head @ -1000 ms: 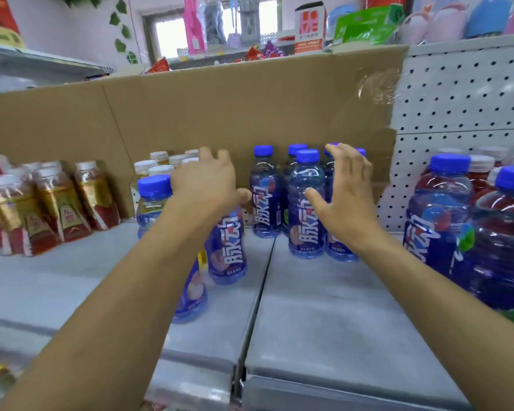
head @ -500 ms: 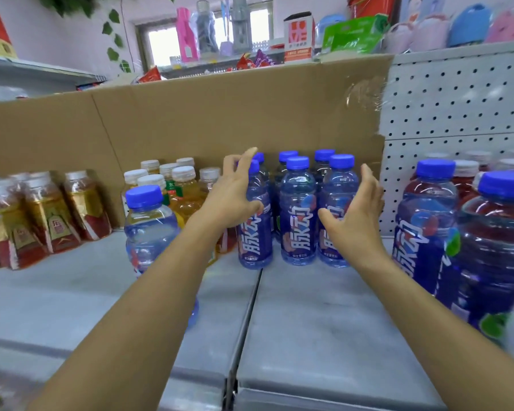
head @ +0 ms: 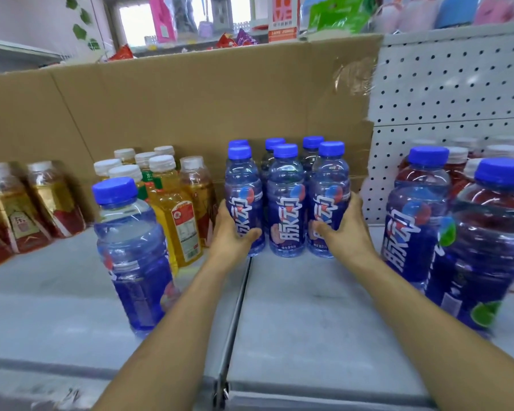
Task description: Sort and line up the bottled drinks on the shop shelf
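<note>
Your left hand (head: 232, 232) and right hand (head: 346, 229) squeeze a bunch of six blue bottles (head: 285, 203) from both sides, far back on the shelf (head: 294, 321) by the cardboard (head: 190, 108). The three back ones are mostly hidden. One more blue bottle (head: 131, 256) stands near left.

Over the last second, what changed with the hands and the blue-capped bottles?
Both hands came down from the caps: the left hand and right hand now clasp the outer front bottles of the blue-capped cluster, squaring it. The lone blue bottle and yellow tea bottles stayed put.
</note>
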`<state>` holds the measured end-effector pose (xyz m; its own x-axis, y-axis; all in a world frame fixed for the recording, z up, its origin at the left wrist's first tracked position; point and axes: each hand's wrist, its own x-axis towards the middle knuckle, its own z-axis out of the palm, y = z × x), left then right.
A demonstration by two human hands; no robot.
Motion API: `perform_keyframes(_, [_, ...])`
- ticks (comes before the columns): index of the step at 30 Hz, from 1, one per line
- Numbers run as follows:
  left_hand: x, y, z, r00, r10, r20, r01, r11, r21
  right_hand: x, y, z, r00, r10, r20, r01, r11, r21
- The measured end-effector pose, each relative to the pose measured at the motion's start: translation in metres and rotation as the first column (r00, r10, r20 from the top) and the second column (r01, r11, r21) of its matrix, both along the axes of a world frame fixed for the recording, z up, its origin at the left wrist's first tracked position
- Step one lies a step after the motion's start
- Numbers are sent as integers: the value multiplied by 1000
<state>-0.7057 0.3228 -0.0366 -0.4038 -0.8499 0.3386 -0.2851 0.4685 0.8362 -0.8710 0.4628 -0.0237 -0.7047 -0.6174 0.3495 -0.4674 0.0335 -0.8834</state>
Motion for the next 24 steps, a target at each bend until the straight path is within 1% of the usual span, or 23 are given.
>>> perform_keyframes(3, [2, 6, 4, 1000, 5, 22, -5, 1000, -12, -1, 1, 0, 1000, 10, 26, -10, 1000, 10])
perform_keyframes(6, [8, 17, 13, 994, -2, 106, 5, 1000, -28, 3, 2, 5, 999, 5, 38, -6, 1000, 30])
perform_keyframes(8, [17, 31, 20, 986, -14, 168, 22, 999, -47, 9, 4, 10, 1000, -28, 2, 28, 998, 59])
perform_keyframes(9, [22, 40, 22, 984, -29, 173, 41, 997, -69, 12, 5, 13, 999, -46, -27, 48, 996, 72])
perform_keyframes(11, [34, 61, 25, 987, -74, 144, 97, 982, -162, 20, 11, 18, 996, -61, -73, 66, 996, 67])
perform_keyframes(14, [52, 92, 25, 989, -128, 79, 145, 953, -267, 35, 25, 23, 994, -14, -110, 18, 999, 34])
perform_keyframes(18, [73, 115, 14, 990, -116, 74, 135, 929, -345, 60, 48, 20, 974, 54, -218, -39, 996, 75])
perform_keyframes(20, [84, 123, 10, 992, -109, 64, 125, 911, -393, 70, 60, 16, 959, 70, -273, -52, 996, 72])
perform_keyframes(24, [107, 131, 4, 996, -78, 32, 84, 877, -472, 89, 81, 8, 944, 108, -311, -97, 994, 50])
